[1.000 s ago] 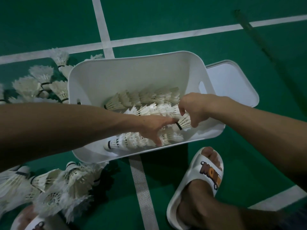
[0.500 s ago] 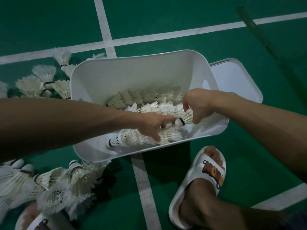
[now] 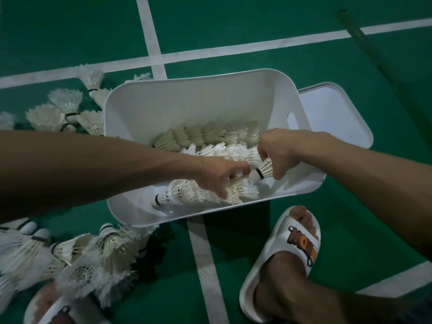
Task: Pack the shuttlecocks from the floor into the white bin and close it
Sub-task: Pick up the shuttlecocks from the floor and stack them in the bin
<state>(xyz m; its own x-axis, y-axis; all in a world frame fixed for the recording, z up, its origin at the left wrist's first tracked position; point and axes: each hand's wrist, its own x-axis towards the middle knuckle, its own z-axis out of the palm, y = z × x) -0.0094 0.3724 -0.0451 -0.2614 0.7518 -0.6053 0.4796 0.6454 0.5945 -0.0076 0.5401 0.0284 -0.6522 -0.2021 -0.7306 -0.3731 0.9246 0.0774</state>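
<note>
1. The white bin sits open on the green floor, with its long side running left to right. Its lid lies flat on the floor just right of it, partly hidden behind the bin's right wall.
2. Nested shuttlecocks lie inside the bin in three lines: a far row, a middle row and a near row whose cork points left.
3. The right hand reaches in from the right and pinches the feather skirt of a single shuttlecock. Its cork points left and near, just at the right end of the rows.
4. The left hand comes in over the bin's left rim. Its fingers are spread and fairly straight, resting on the near row, and one finger points at the pinched shuttlecock's cork.
5. The left forearm crosses the bin's left wall, covering that stretch of rim and the left ends of the far and middle rows.
6. Loose shuttlecocks lie in a far cluster against the bin's far-left corner. A bigger near pile touches the near-left corner.
7. A white slipper on a foot stands near and right of the bin. A second slipper shows at the near-left edge, partly under the pile.
8. A white court line runs from beneath the bin toward the near edge.
</note>
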